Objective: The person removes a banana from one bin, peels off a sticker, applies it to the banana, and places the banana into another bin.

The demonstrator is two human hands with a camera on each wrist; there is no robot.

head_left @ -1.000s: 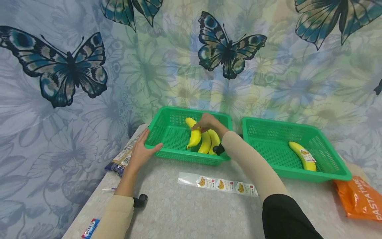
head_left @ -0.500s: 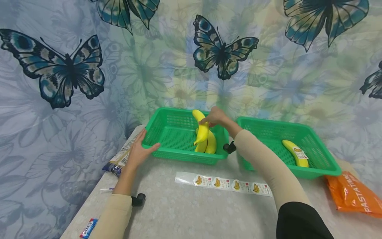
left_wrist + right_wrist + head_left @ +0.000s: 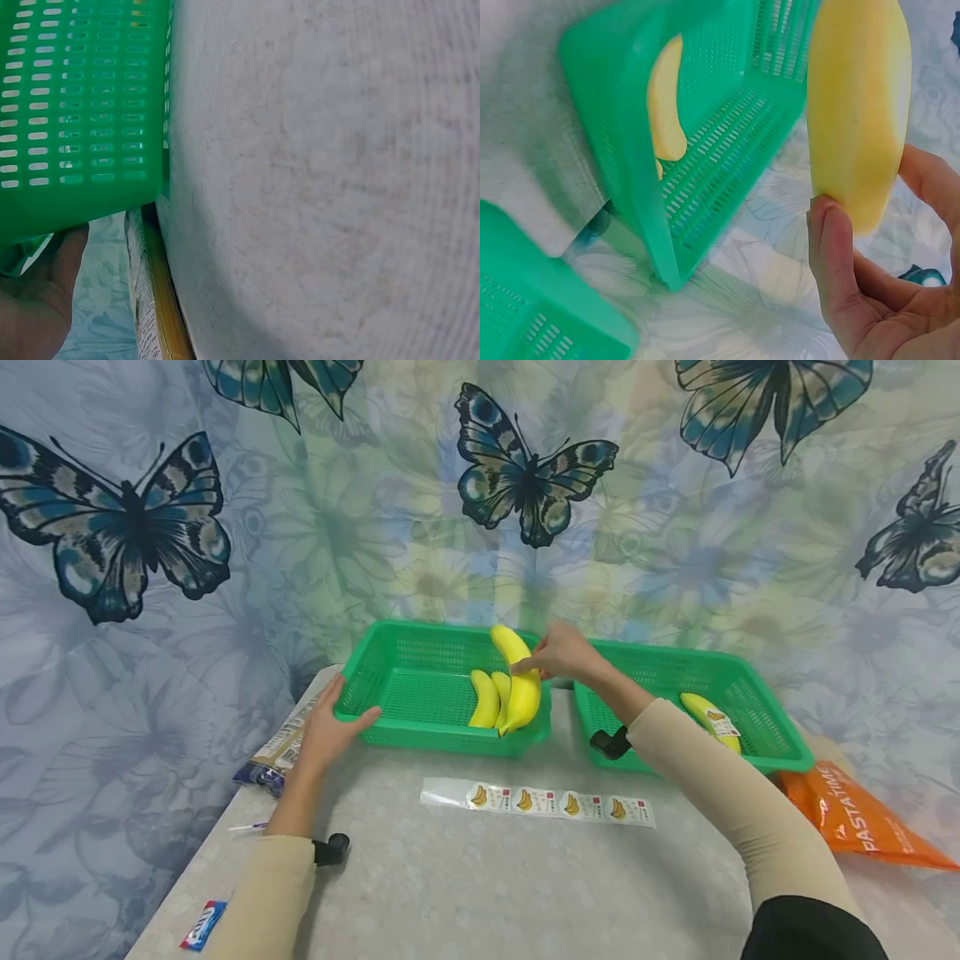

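In the head view my right hand (image 3: 566,653) pinches a yellow banana (image 3: 521,697) between thumb and fingers, upright over the right end of the left green basket (image 3: 442,739). The right wrist view shows this banana (image 3: 859,112) close up, its lower end between my thumb and fingertips. Two more bananas (image 3: 483,702) lie in that basket. My left hand (image 3: 330,731) rests at the basket's left front corner, thumb stretched along the front rim and fingers along the left side. From the left wrist, part of the hand (image 3: 37,311) shows against the basket's outer wall (image 3: 82,187).
A second green basket (image 3: 772,739) stands on the right, holding a banana (image 3: 708,718) with a label. A strip of banana-picture stickers (image 3: 558,805) lies in front. An orange PASTATIME bag (image 3: 862,822) sits at right; a printed bag (image 3: 277,747) and small packet (image 3: 202,927) at left.
My right hand has lifted the banana from among the others and carried it rightward, over the basket's right end. The left hand stays at the corner. The head view has shifted right.
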